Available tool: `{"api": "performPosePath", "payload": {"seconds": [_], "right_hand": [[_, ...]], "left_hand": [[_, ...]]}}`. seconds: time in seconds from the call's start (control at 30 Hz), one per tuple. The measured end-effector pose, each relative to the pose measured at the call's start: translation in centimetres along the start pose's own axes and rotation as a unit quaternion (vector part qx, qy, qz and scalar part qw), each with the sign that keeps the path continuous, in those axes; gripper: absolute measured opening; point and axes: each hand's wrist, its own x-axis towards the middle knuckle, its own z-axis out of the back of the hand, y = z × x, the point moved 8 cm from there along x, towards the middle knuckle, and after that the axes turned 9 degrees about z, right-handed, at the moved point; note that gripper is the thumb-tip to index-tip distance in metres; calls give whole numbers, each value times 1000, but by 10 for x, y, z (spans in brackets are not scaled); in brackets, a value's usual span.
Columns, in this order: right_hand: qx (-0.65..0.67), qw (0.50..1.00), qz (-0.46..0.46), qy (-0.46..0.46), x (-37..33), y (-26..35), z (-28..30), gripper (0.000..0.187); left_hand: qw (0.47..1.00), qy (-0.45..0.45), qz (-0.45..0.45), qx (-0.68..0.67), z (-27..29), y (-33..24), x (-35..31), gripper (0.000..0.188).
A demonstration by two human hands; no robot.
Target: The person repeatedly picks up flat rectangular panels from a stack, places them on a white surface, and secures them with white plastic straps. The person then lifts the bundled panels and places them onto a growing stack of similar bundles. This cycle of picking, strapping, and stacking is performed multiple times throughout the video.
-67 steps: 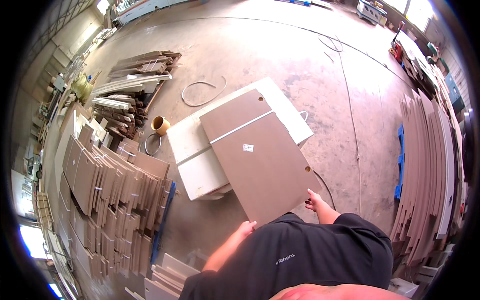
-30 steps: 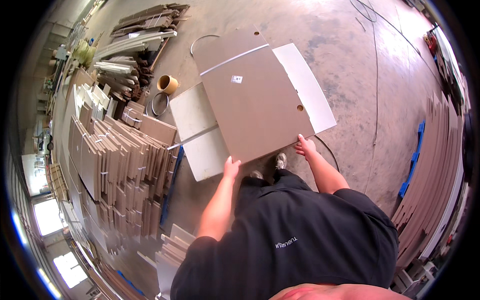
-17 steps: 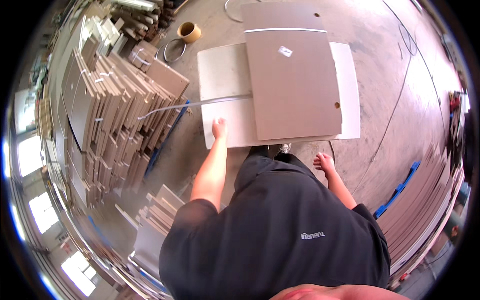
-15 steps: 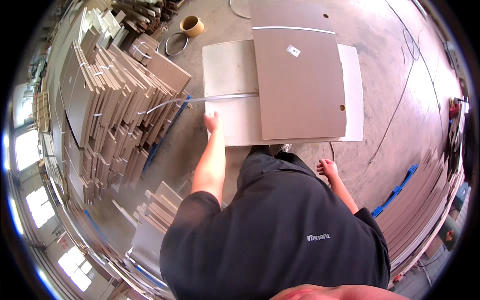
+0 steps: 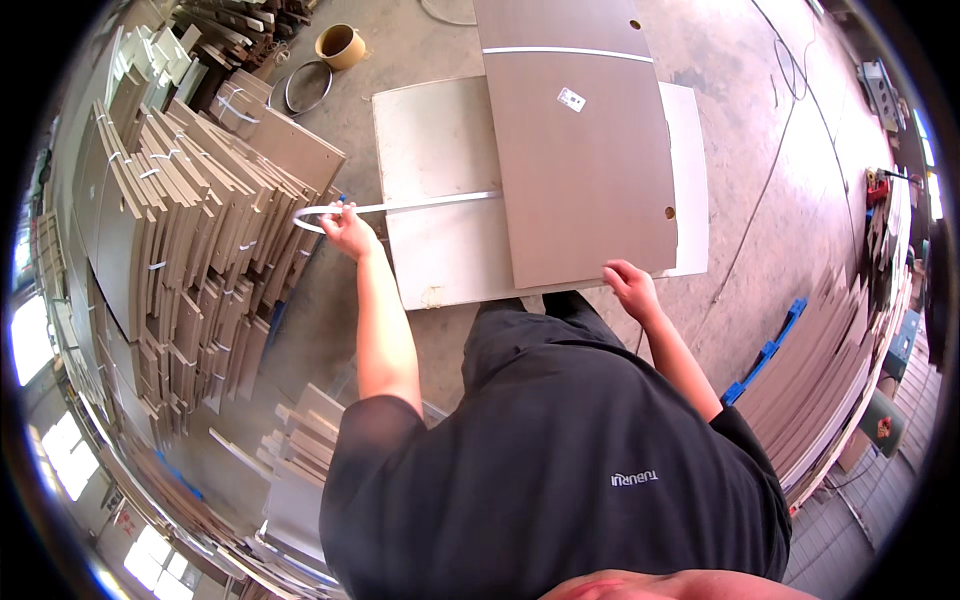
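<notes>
In a black short-sleeved shirt [image 5: 530, 430], holds the right hand [image 5: 632, 286] just beside the near edge of a brown drilled panel [image 5: 585, 160], with fingers half curled, too small to tell whether apart or together, or touching that edge. Pinches a white strap [image 5: 440, 201] in the left hand [image 5: 350, 232] beyond the white board [image 5: 440, 140], with fingers clamped on it. Has the panel lying across the board, over the strap, with banded brown panels [image 5: 190, 240] stacked left and a yellow tube [image 5: 346, 56] farther off.
</notes>
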Motion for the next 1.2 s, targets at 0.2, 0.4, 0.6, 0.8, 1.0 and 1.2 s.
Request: {"api": "performPosePath", "payload": {"seconds": [0.2, 0.4, 0.6, 0.8, 1.0, 1.2], "right_hand": [[-169, 883, 431, -73, 45, 229, -1, 35], [-266, 842, 453, -122, 67, 231, 34, 24], [-429, 844, 282, -153, 92, 31, 139, 13], [-458, 865, 54, -199, 74, -131, 261, 13], [-157, 896, -51, -412, 86, -173, 324, 20], [86, 897, -55, -431, 149, -241, 277, 22]], "left_hand": [[776, 294, -456, 322, -125, -230, -208, 39], [720, 424, -454, 310, -165, -264, -322, 39], [953, 237, -78, 170, -110, -224, -246, 21], [986, 136, 85, 38, -78, -215, -232, 23], [983, 175, 62, 9, -119, -230, -270, 18], [973, 224, 32, 52, -152, -240, -290, 16]]}}
